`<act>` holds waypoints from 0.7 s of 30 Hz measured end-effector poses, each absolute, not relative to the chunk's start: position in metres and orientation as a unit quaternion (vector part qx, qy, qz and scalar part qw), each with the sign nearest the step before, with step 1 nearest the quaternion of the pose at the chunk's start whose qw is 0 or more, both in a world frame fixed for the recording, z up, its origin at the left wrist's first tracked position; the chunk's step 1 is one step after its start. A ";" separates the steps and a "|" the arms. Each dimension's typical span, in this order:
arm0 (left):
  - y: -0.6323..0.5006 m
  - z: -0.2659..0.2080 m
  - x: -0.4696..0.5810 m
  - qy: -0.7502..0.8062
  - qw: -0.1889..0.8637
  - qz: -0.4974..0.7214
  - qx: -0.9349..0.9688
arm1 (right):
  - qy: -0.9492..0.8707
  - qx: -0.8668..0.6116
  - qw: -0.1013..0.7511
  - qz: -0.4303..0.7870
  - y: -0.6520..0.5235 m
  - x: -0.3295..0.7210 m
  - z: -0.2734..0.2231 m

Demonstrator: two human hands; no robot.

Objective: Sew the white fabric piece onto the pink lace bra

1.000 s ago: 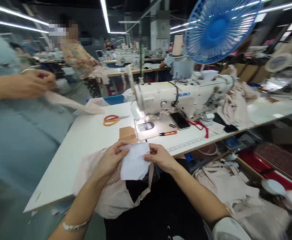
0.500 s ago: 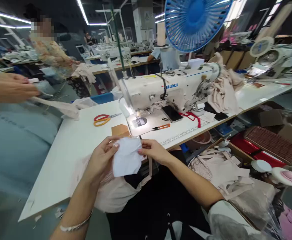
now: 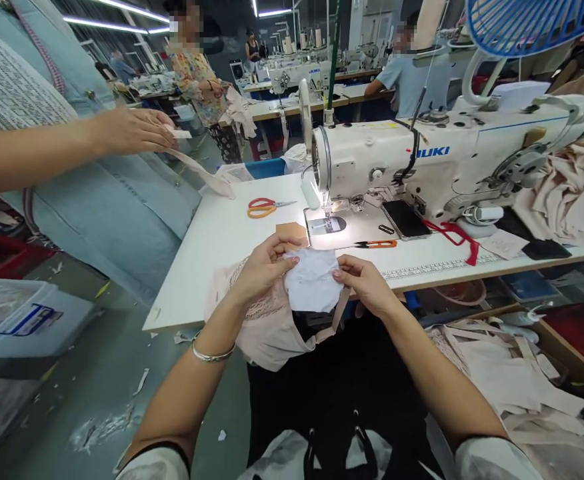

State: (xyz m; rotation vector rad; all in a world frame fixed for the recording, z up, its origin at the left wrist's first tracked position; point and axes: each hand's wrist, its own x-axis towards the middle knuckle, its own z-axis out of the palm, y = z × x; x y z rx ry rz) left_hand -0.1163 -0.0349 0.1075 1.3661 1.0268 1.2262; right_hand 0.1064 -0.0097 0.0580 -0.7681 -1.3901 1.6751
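A crumpled white piece of thin cloth or paper (image 3: 315, 280) is pinched between my two hands at the table's front edge. My left hand (image 3: 267, 270) grips its left side with thumb and fingers. At its right edge, my right hand (image 3: 366, 285) is closed on it. Under the piece a pale beige lace-trimmed garment (image 3: 275, 340) with a strap hangs from the table edge over my lap; part of it is hidden. Beyond my hands lie a tan card (image 3: 291, 233) and orange-handled thread snips (image 3: 376, 245).
A white sewing machine (image 3: 362, 157) stands behind, with a phone (image 3: 406, 220) on its bed. Scissors (image 3: 265, 208) lie on the left of the table. A co-worker's hand (image 3: 132, 130) at left holds a beige strip. Beige pieces (image 3: 512, 380) fill a box at right.
The view has turned left, so the machine and table appear farther right. My hands still hold the white piece. More of the co-worker at left now shows.
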 end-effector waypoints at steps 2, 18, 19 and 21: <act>-0.032 0.107 -0.117 0.432 0.481 0.500 0.576 | -0.560 -0.317 0.406 0.649 -0.009 0.107 0.059; 0.003 0.130 -0.150 0.512 0.282 0.550 0.597 | -0.544 -0.341 0.377 0.668 0.000 0.111 0.057; 0.006 0.131 -0.155 0.519 0.266 0.555 0.594 | -0.532 -0.329 0.389 0.677 0.001 0.112 0.057; 0.011 0.132 -0.164 0.535 0.238 0.557 0.588 | -0.498 -0.295 0.420 0.699 0.005 0.115 0.058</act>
